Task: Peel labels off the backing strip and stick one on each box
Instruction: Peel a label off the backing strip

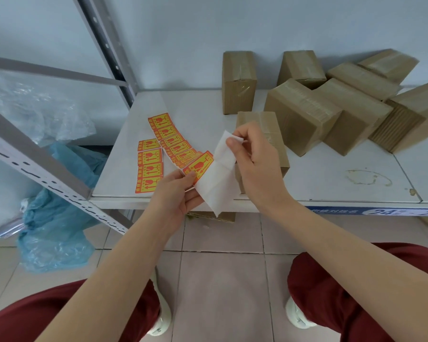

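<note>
My left hand (181,191) pinches a yellow-and-red label (200,165) at its near corner, above the shelf's front edge. Attached to that label is a white backing strip (219,178), bare of labels, whose upper end my right hand (253,159) pinches between thumb and fingers. Two more strips of the same labels lie flat on the white shelf: a curved one (169,137) and a straight one (148,165). A brown cardboard box (267,127) stands right behind my right hand, partly hidden by it.
Several taped cardboard boxes (331,107) crowd the back right of the white shelf (344,183). A grey metal shelf post (104,43) and crossbars stand at left, with blue and clear plastic bags (57,218) on the tiled floor. My knees frame the bottom.
</note>
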